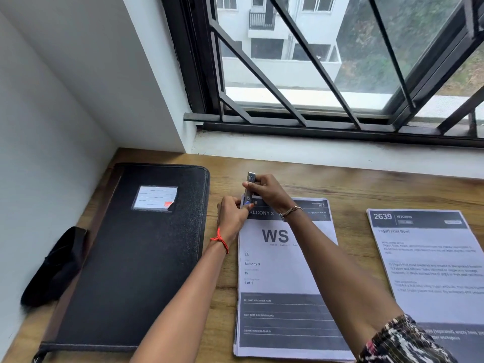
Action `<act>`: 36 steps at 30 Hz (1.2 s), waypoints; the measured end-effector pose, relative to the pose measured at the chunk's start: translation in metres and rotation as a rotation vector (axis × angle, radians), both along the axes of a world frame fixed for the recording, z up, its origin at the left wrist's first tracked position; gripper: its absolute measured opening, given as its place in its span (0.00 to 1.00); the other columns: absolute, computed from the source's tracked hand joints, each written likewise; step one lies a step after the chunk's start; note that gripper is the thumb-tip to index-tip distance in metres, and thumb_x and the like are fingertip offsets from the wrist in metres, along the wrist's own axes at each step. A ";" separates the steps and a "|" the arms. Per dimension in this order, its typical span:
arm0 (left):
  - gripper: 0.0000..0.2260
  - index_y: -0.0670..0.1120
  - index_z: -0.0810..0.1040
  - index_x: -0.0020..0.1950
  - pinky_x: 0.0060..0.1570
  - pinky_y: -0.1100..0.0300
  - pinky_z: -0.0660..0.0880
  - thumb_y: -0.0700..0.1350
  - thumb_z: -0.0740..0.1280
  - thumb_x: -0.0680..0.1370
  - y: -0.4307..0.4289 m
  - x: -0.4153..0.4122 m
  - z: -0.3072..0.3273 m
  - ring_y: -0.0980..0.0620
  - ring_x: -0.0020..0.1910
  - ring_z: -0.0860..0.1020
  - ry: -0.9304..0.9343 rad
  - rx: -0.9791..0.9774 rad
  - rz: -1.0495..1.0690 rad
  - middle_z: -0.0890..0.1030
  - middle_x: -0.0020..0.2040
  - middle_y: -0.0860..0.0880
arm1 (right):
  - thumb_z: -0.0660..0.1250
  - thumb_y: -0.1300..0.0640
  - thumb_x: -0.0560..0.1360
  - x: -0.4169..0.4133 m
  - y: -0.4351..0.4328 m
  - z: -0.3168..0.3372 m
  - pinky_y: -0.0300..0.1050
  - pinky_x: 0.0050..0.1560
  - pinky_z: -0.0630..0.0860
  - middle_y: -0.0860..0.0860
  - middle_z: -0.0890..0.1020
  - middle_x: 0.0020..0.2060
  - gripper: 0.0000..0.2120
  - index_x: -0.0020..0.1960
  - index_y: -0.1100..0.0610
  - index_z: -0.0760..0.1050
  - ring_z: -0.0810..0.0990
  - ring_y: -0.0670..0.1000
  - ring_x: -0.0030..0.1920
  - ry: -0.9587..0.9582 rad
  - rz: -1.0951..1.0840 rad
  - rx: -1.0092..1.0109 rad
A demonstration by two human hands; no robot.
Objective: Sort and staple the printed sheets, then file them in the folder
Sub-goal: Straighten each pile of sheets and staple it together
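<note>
A stack of printed sheets headed "Balcony 3 WS" (277, 271) lies on the wooden desk in front of me. My right hand (269, 191) grips a small metal stapler (250, 186) set over the stack's top left corner. My left hand (231, 213) pinches that same corner beside the stapler's lower end. A second stack headed "2639 Kitchen" (432, 260) lies to the right. The black folder (136, 255) lies closed on the left, with a white label on its cover.
A black pouch-like object (56, 265) rests against the wall left of the folder. The wooden desk (366, 192) runs under a barred window (327, 61). White walls close in the left side and the far left corner.
</note>
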State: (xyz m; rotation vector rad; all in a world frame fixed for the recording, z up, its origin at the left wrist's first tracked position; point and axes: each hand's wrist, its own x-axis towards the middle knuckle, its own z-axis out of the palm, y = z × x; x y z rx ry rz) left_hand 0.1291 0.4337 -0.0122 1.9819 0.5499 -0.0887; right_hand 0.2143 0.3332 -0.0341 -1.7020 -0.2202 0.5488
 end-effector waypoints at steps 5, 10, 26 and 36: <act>0.07 0.38 0.81 0.38 0.32 0.60 0.65 0.42 0.72 0.72 -0.002 -0.003 -0.002 0.52 0.33 0.72 -0.020 0.004 0.032 0.77 0.32 0.45 | 0.65 0.65 0.75 -0.003 -0.002 0.006 0.31 0.32 0.71 0.49 0.72 0.29 0.12 0.34 0.56 0.70 0.73 0.38 0.27 0.028 0.013 0.032; 0.07 0.44 0.82 0.46 0.43 0.63 0.75 0.45 0.74 0.70 0.007 -0.008 0.007 0.54 0.42 0.80 -0.031 -0.211 -0.034 0.84 0.42 0.48 | 0.63 0.60 0.77 -0.006 -0.005 0.011 0.36 0.36 0.71 0.54 0.72 0.34 0.10 0.42 0.68 0.74 0.74 0.49 0.35 0.087 -0.026 0.077; 0.24 0.38 0.72 0.65 0.56 0.59 0.72 0.45 0.72 0.73 0.012 -0.030 0.013 0.49 0.58 0.74 -0.094 -0.112 0.095 0.76 0.62 0.42 | 0.54 0.51 0.81 -0.019 -0.014 0.048 0.47 0.32 0.72 0.57 0.72 0.37 0.15 0.43 0.61 0.68 0.72 0.54 0.34 0.492 -0.641 0.400; 0.10 0.37 0.78 0.55 0.47 0.61 0.72 0.38 0.66 0.75 -0.050 -0.054 0.042 0.44 0.54 0.77 -0.168 -0.090 0.045 0.80 0.53 0.40 | 0.58 0.63 0.76 -0.089 -0.091 0.074 0.38 0.24 0.72 0.56 0.72 0.33 0.07 0.40 0.61 0.70 0.76 0.52 0.27 0.510 -0.410 0.137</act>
